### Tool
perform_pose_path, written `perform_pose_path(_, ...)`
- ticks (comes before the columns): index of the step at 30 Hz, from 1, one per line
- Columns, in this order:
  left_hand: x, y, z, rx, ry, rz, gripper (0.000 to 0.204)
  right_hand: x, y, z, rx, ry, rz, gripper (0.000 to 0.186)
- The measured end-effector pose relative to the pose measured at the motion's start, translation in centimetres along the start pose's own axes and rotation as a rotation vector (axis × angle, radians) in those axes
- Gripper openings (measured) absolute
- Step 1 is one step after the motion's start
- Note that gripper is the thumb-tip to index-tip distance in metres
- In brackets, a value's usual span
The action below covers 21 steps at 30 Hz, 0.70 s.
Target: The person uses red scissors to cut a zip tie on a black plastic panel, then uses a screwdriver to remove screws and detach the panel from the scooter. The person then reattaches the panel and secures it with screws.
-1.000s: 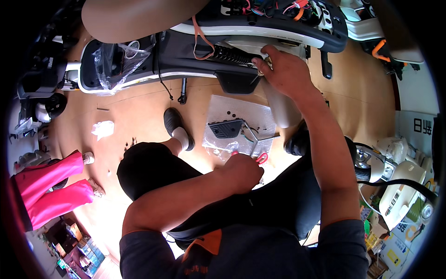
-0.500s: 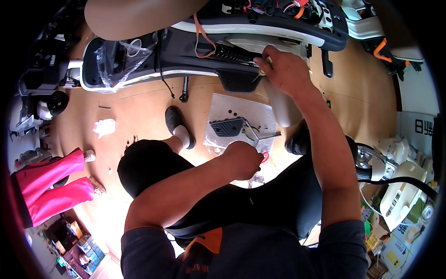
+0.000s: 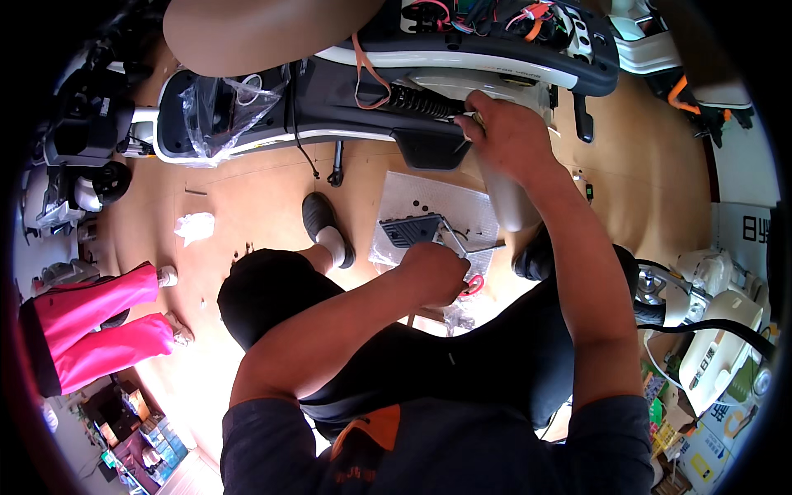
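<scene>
Both hands are curled, the right hand (image 3: 470, 120) at the end of the spring (image 3: 417, 101) on the scooter (image 3: 355, 124), high in the view, the left hand (image 3: 435, 272) clenched beside a red handle (image 3: 474, 285) near the wrap (image 3: 400, 194), and whether either grasps anything cannot be told. Coloured wires (image 3: 538, 11) lie in the scooter's open bay (image 3: 605, 62), and a clear bag (image 3: 216, 111), contents unclear, rests on its footboard (image 3: 174, 115). On the wrap lie a pedal (image 3: 410, 231) and a rod (image 3: 487, 248).
</scene>
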<state>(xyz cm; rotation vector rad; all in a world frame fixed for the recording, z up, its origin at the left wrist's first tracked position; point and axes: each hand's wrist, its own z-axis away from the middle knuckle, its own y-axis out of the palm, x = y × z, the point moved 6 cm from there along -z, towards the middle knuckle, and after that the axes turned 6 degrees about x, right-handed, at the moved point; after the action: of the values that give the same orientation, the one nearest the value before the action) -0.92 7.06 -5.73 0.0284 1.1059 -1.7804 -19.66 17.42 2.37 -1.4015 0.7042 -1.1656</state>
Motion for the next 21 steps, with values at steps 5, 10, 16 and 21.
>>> perform_pose_path(5, 5.2, -0.1, -2.9, -0.214, -0.090, 0.298, 0.039, -0.1, -0.6, 0.5, -0.105, 0.040, -0.040, 0.040)
perform_pose_path(10, 18.0, 4.1, -9.2, -0.423, -0.303, 1.072, 0.040, 0.0, 0.0, 0.7, -0.076, -0.020, -0.126, 0.039)
perform_pose_path(16, 19.5, 5.4, -9.7, -0.622, -0.445, 2.024, 0.042, 0.0, -0.1, 0.4, -0.082, -0.019, -0.082, 0.037)
perform_pose_path(21, 19.8, 5.7, -11.5, -0.682, -0.365, 1.991, 0.043, -0.2, 0.2, 0.5, -0.095, -0.010, -0.083, 0.038)
